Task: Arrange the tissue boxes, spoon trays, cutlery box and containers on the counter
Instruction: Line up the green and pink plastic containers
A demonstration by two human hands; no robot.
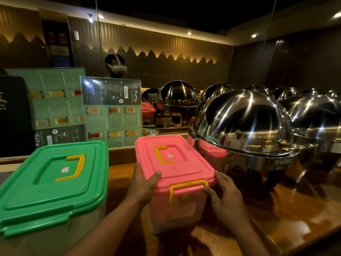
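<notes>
A pink-lidded container [177,163] with yellow clasps and a yellow lid handle stands on the wooden counter [295,218] in the middle. My left hand [144,183] grips its near left corner, thumb on the lid. My right hand [225,196] holds its near right corner, fingertips at the yellow front clasp. A larger green-lidded container [53,182] with a yellow handle stands to the left, apart from the pink one.
Several domed steel chafing dishes [245,122] crowd the right side, close to the pink container. Laminated menu cards [112,111] stand upright behind both containers. A mirrored back wall reflects a person wearing a headset. Another pink-lidded box [147,108] sits far back.
</notes>
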